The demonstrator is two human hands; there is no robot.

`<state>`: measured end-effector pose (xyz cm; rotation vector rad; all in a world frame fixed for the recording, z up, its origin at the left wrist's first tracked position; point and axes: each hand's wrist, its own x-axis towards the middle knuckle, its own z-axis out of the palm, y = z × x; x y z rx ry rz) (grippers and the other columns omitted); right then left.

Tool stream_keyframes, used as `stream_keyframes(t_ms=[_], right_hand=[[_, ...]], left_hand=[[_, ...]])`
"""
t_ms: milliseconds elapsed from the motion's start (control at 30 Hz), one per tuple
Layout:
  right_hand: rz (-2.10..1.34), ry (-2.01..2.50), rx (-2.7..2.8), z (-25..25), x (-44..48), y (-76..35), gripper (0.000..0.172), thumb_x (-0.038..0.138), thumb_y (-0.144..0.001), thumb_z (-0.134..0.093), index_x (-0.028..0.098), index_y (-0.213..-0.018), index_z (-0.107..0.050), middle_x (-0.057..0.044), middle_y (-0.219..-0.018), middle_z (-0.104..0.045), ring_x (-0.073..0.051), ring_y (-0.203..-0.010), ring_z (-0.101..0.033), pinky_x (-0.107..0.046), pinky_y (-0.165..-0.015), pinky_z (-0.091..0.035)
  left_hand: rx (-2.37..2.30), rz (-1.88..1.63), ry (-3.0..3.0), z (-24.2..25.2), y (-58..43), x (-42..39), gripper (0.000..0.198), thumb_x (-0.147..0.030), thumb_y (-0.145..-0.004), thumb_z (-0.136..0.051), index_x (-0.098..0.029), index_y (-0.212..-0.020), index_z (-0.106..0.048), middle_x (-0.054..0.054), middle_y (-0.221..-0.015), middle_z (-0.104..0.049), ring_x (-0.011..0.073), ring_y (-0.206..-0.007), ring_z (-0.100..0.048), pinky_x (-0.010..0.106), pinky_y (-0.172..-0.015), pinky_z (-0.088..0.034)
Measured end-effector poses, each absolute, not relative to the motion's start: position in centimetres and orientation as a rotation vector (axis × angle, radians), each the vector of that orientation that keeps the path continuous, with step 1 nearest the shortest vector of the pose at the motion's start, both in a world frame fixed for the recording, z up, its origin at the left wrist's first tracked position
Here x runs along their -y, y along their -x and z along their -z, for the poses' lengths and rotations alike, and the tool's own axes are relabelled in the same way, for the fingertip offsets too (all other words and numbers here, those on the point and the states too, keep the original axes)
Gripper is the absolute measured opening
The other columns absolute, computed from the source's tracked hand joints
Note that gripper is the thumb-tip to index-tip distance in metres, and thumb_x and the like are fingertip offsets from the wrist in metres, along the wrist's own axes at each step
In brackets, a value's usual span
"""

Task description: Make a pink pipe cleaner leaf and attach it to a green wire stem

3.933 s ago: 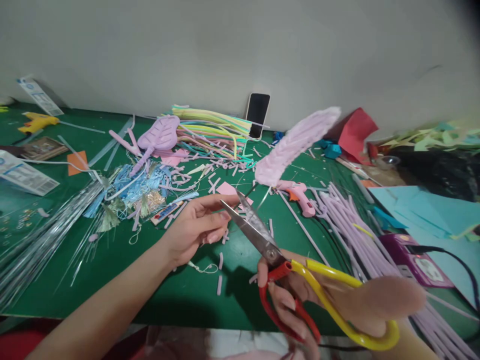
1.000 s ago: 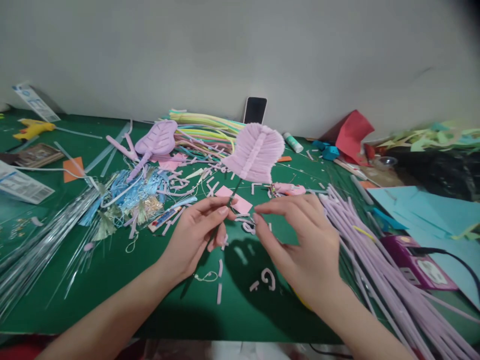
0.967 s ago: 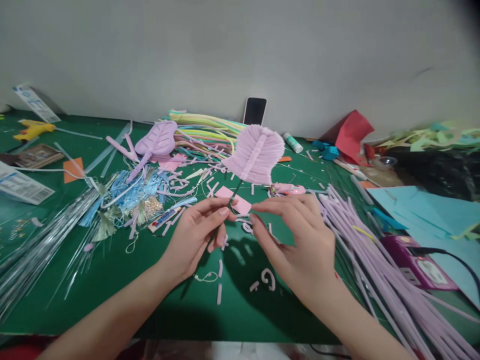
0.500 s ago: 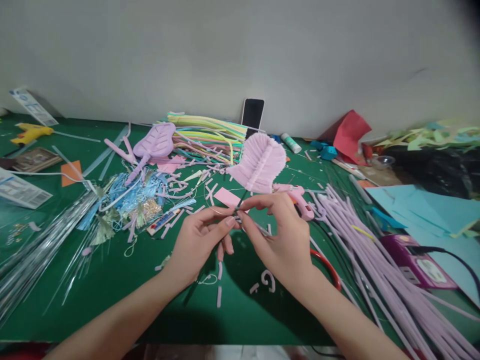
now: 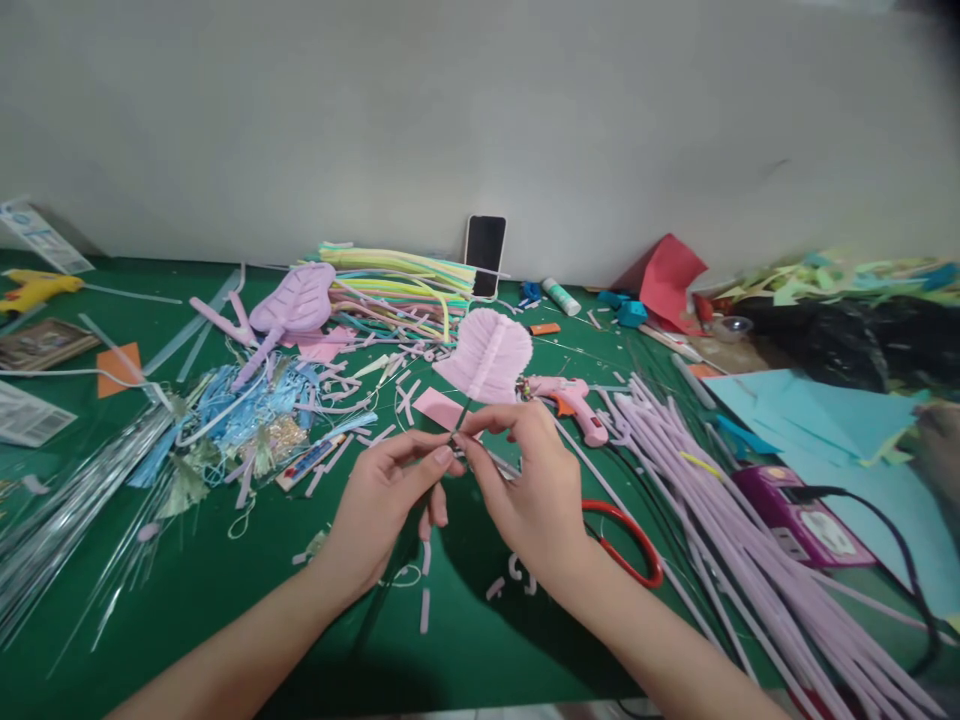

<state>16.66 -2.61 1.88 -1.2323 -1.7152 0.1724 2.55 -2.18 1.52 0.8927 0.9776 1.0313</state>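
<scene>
A pale pink pipe-cleaner leaf [image 5: 487,355] stands on a thin dark stem above the green table [image 5: 225,560]. My left hand [image 5: 390,500] pinches the stem just under the leaf between thumb and forefinger. My right hand [image 5: 529,485] meets it from the right, fingertips pinched on the same stem. Scissors with a red handle [image 5: 626,540] lie on the table behind my right wrist. Short pink offcuts [image 5: 517,575] lie below my hands.
A finished lilac leaf [image 5: 289,305], coloured pipe cleaners [image 5: 397,285] and a phone [image 5: 484,255] against the wall lie at the back. A pink glue gun [image 5: 570,400] and a long bundle of lilac pipe cleaners [image 5: 720,520] are right. Silver and blue tinsel [image 5: 150,440] lies left.
Earlier my right hand held the scissors at the stem; they now lie on the table. My right hand has come in to pinch the stem beside my left. The view has tilted up.
</scene>
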Motion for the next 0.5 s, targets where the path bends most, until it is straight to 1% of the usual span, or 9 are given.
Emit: stream_keyframes(t_ms=[200, 300, 500], right_hand=[[-0.170, 1.200, 1.735, -0.8, 2.5, -16.3, 0.017, 0.006, -0.083, -0.051, 0.023, -0.087, -0.052, -0.003, -0.081, -0.064, -0.019, -0.080, -0.060, -0.033, -0.069, -0.051], [-0.191, 1.183, 1.747, -0.3, 2.5, -16.3, 0.018, 0.005, -0.083, -0.047, 0.023, -0.086, -0.049, -0.004, -0.080, -0.062, -0.020, -0.078, -0.059, -0.033, -0.068, -0.051], [-0.217, 1.156, 1.744, 0.3, 2.5, -16.1, 0.024, 0.000, -0.078, -0.043, 0.024, -0.079, -0.039, -0.002, -0.077, -0.055, -0.019, -0.076, -0.056, -0.032, -0.064, -0.047]], left_hand=[[-0.976, -1.011, -0.848, -1.3, -2.5, 2.0, 0.018, -0.028, -0.074, -0.075, -0.013, -0.080, -0.068, -0.001, -0.068, -0.066, 0.0042, -0.038, -0.051, 0.013, -0.033, -0.038], [-0.981, -1.010, -0.842, -1.1, -2.5, 1.9, 0.018, -0.028, -0.074, -0.075, -0.012, -0.080, -0.068, 0.000, -0.066, -0.066, 0.0041, -0.037, -0.051, 0.013, -0.033, -0.037], [-0.943, -1.008, -0.869, -0.7, -2.6, 2.1, 0.016, -0.027, -0.074, -0.075, -0.013, -0.077, -0.069, -0.001, -0.067, -0.067, 0.0037, -0.037, -0.051, 0.013, -0.035, -0.038]])
